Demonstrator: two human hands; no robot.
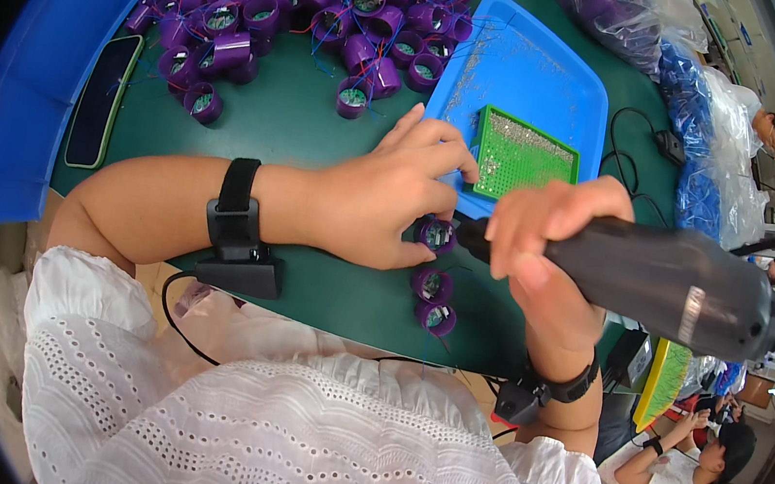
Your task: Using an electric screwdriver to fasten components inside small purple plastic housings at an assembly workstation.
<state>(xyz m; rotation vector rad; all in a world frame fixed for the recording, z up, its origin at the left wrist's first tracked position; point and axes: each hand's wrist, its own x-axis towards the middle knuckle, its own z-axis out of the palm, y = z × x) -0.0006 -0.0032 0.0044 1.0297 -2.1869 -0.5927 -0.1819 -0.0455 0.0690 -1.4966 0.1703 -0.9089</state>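
My right hand (546, 229) is wrapped round a black electric screwdriver (666, 279), which lies nearly level with its narrow end toward my left hand. At that tip, a short purple cylindrical housing (435, 236) with a green circuit board inside sits on the table. The thumb and a finger of my left hand (399, 195) grip this housing, while its other fingers reach over the near left edge of the blue tray (522, 39). Two similar purple housings (436, 302) rest close by, nearer to me. In the tray is a green perforated screw plate (525, 162) with small silvery screws.
A heap of purple housings with red and blue wires (311, 7) covers the far left. A phone (102, 102) lies beside a blue bin wall (48, 70). Plastic bags (703, 147) line the right, near a black cable (619, 155). Other people sit farther right.
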